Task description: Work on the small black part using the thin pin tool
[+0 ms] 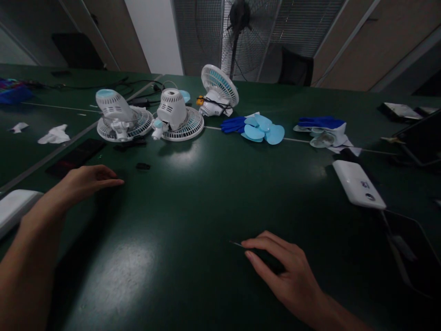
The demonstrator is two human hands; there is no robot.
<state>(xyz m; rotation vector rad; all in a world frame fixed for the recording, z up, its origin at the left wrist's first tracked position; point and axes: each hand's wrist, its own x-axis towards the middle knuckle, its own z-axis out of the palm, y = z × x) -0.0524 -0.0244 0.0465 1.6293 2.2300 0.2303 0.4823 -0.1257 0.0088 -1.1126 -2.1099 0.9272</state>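
My left hand (pixel 86 181) lies flat on the dark green table (pixel 193 220), fingers stretched out toward the right, holding nothing. A small black part (pixel 142 166) sits just beyond its fingertips. My right hand (pixel 282 269) rests near the front of the table with its fingers curled round a thin dark tool (pixel 237 243), whose tip pokes out to the left. Farther back stand two small white fans lying face down, the left fan (pixel 117 117) and the middle fan (pixel 175 115), and a third upright fan (pixel 218 92). Loose light-blue fan blades (pixel 262 131) lie to their right.
Blue gloves (pixel 234 124) lie beside the blades, with another glove (pixel 320 122) on white scraps. A white device (pixel 358 184) and a dark tablet (pixel 418 142) are on the right. A black phone (pixel 77 156), a tissue (pixel 53 135) and a white object (pixel 14 207) are on the left. A big standing fan (pixel 241 27) stands behind.
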